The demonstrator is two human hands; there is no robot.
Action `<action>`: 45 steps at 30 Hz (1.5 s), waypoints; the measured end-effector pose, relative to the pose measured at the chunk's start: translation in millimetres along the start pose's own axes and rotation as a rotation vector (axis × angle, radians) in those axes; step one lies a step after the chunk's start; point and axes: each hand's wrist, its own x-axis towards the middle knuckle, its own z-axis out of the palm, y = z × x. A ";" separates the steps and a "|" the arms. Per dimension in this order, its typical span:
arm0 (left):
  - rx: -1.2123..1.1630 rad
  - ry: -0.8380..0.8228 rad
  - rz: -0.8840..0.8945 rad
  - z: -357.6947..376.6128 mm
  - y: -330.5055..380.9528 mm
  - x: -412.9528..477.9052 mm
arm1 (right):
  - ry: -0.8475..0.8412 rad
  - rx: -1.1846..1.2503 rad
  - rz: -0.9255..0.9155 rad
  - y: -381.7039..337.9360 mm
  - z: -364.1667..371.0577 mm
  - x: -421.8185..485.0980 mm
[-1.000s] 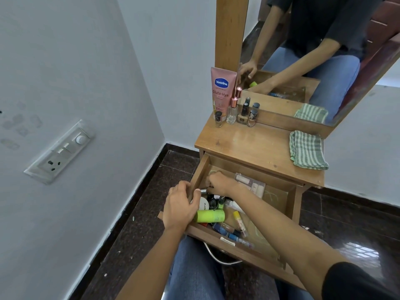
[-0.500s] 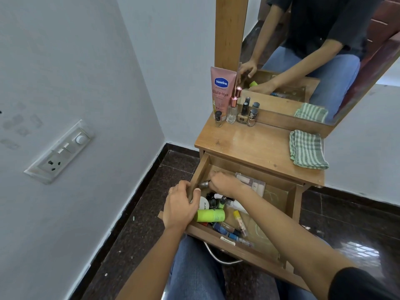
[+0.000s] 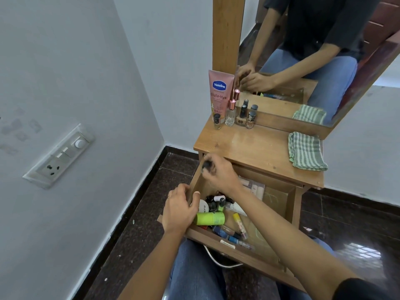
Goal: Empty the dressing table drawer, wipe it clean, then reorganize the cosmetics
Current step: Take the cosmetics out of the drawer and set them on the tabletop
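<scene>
The wooden drawer (image 3: 291,204) of the dressing table stands pulled out over my lap. Inside lie a lime-green tube (image 3: 210,218), a white round compact (image 3: 203,206), a yellow-capped stick (image 3: 237,218), blue items and several small bottles. My left hand (image 3: 178,210) grips the drawer's left wall. My right hand (image 3: 218,173) is raised above the drawer's back left corner and pinches a small dark-capped bottle (image 3: 206,165), blurred by motion. On the tabletop (image 3: 253,148) stand a pink Vaseline tube (image 3: 219,92), a clear perfume bottle (image 3: 230,112) and several nail polish bottles (image 3: 242,116).
A folded green-checked cloth (image 3: 306,153) lies at the tabletop's right end. The mirror (image 3: 303,61) rises behind the table and reflects me. A white wall with a switch panel (image 3: 59,156) closes the left side. Dark tiled floor (image 3: 138,213) surrounds the table.
My right hand has lifted out of the drawer with a small bottle, rising toward the tabletop's left edge. My left hand has stayed on the drawer's wall.
</scene>
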 end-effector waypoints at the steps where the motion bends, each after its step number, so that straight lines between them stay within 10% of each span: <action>1: -0.002 -0.001 -0.002 0.2 0.1 0.4 | 0.055 0.037 -0.001 -6.3 -4.9 5.1; 7: -0.022 -0.002 -0.021 1.1 -0.1 -0.3 | 0.371 0.031 0.044 -8.6 -42.1 58.4; 15: -0.013 0.003 -0.016 0.7 -0.8 0.2 | 0.329 -0.131 0.245 22.2 -61.5 104.0; 36: 0.001 -0.012 -0.022 -0.2 -1.0 0.7 | 0.488 -0.127 0.062 5.0 -63.8 74.7; 39: 0.002 -0.010 -0.020 -1.0 -0.6 0.5 | 0.353 -0.098 -0.060 1.7 -55.3 40.9; 45: 0.004 -0.006 -0.016 -1.4 0.7 0.3 | -0.449 -0.269 0.091 22.9 -41.3 -20.4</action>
